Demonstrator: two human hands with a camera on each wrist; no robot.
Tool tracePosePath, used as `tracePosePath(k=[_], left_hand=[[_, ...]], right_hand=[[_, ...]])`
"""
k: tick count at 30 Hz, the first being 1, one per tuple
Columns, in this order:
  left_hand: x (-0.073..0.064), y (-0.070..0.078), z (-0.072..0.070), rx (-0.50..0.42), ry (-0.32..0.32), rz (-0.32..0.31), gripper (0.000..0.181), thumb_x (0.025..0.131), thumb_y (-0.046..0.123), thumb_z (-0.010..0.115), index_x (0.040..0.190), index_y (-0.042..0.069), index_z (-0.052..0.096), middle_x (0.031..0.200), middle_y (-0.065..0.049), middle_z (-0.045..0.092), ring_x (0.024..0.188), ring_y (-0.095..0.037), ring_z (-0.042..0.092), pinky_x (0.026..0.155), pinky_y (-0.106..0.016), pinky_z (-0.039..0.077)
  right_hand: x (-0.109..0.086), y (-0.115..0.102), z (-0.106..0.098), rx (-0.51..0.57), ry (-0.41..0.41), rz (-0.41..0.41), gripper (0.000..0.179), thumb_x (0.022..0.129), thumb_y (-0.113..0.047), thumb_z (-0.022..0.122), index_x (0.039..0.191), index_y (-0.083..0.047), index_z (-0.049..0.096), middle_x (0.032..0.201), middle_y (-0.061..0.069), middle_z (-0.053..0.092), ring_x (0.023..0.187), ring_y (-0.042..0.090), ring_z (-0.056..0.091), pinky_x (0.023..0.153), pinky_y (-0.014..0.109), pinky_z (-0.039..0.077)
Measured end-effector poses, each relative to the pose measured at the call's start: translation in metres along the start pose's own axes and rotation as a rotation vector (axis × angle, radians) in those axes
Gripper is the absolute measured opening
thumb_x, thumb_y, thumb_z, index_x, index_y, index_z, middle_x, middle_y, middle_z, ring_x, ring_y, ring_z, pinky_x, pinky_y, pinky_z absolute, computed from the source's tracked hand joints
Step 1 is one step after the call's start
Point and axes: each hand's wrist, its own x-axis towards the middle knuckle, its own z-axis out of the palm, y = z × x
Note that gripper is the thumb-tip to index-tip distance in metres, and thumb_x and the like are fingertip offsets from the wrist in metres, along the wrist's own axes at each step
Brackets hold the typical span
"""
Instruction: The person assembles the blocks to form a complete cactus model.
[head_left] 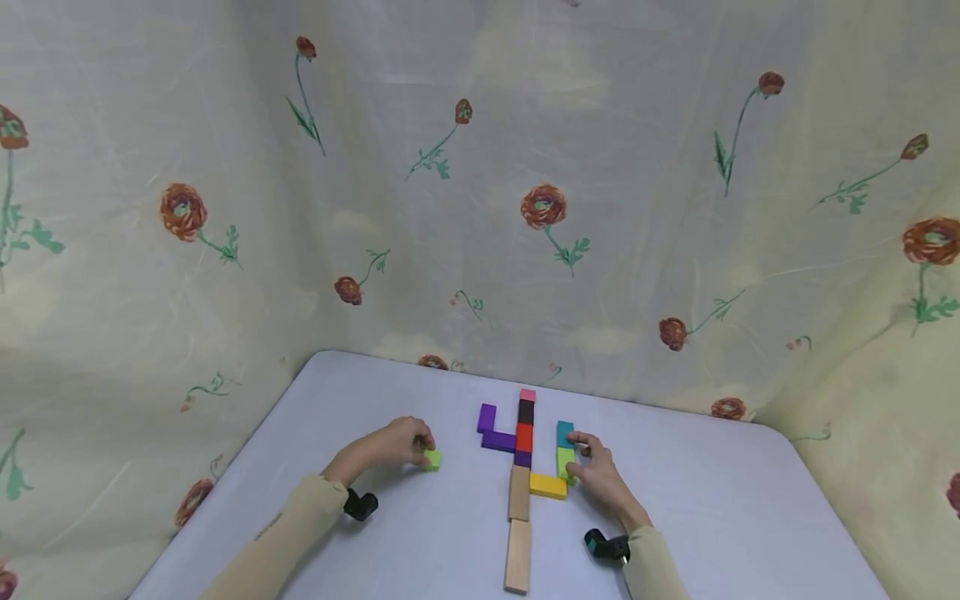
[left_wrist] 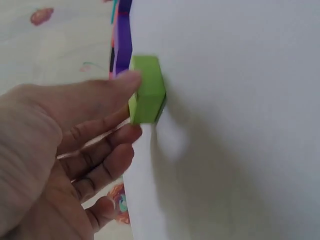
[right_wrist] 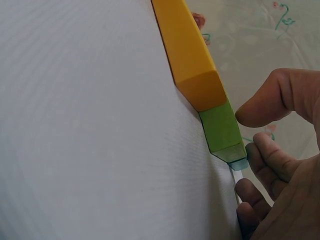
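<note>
My left hand (head_left: 399,442) pinches a light green block (left_wrist: 147,90) between thumb and fingers, left of the block figure. In the left wrist view the thumb presses on one side of it; the block seems just above or on the table, I cannot tell which. My right hand (head_left: 602,477) is at the figure's right arm. Its index finger lies by the teal block (head_left: 565,433) and its thumb by another green block (head_left: 565,460). These two lie end to end, above the right end of a yellow block (right_wrist: 192,55). No block is gripped by the right hand.
A column of pink, black, red (head_left: 524,437), dark purple and two wooden blocks (head_left: 517,557) runs down the white table (head_left: 420,550). Two purple blocks (head_left: 498,441) form its left arm. A flowered cloth (head_left: 480,217) hangs behind. Black wrist cameras (head_left: 361,505) sit at both cuffs.
</note>
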Motion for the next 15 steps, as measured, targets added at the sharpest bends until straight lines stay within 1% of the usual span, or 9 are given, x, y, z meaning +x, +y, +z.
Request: tracePosePath(k=[1,3,9,12,15], left_hand=[[-0.001,0.0005,0.0013,-0.014,0.011,-0.001,0.019,0.08,0.014,0.079,0.095,0.007,0.071,0.091,0.0,0.064,0.083,-0.012,0.052,0.073,-0.029,0.046],[-0.0034,0.0028,0.0029,-0.025,0.031,-0.006,0.019,0.08,0.012,0.078,0.095,0.004,0.07,0.091,-0.002,0.065,0.082,-0.013,0.053,0.072,-0.028,0.046],[-0.0059,0.0088,0.003,-0.016,0.054,-0.017,0.018,0.081,0.011,0.077,0.096,0.004,0.071,0.093,-0.003,0.065,0.087,-0.016,0.054,0.077,-0.033,0.047],[-0.0053,0.0086,0.0044,-0.011,0.056,-0.032,0.018,0.081,0.011,0.077,0.098,0.004,0.072,0.094,-0.002,0.065,0.09,-0.016,0.055,0.08,-0.034,0.048],[-0.0014,0.0057,0.006,-0.001,0.071,-0.058,0.019,0.081,0.011,0.077,0.099,0.004,0.073,0.094,-0.001,0.065,0.09,-0.016,0.056,0.081,-0.034,0.049]], right_hand=[[-0.0002,0.0001,0.0004,0.003,-0.002,-0.001,0.059,0.086,-0.012,0.06,0.14,-0.011,0.038,0.147,0.019,0.031,0.136,0.04,0.027,0.111,0.063,0.022],[-0.0007,0.0004,0.001,0.014,-0.006,0.002,0.059,0.086,-0.012,0.06,0.14,-0.011,0.039,0.147,0.019,0.031,0.136,0.04,0.027,0.112,0.063,0.021],[-0.0014,-0.0021,-0.001,0.015,-0.009,0.006,0.059,0.085,-0.012,0.06,0.14,-0.011,0.039,0.147,0.019,0.03,0.135,0.04,0.026,0.111,0.064,0.021],[-0.002,-0.0026,-0.0007,0.006,-0.007,0.006,0.059,0.085,-0.012,0.061,0.14,-0.011,0.039,0.147,0.02,0.03,0.135,0.041,0.027,0.111,0.064,0.022],[-0.0023,-0.0029,-0.0002,0.013,-0.005,0.005,0.059,0.085,-0.011,0.06,0.14,-0.011,0.039,0.148,0.019,0.03,0.135,0.04,0.027,0.112,0.063,0.021]])
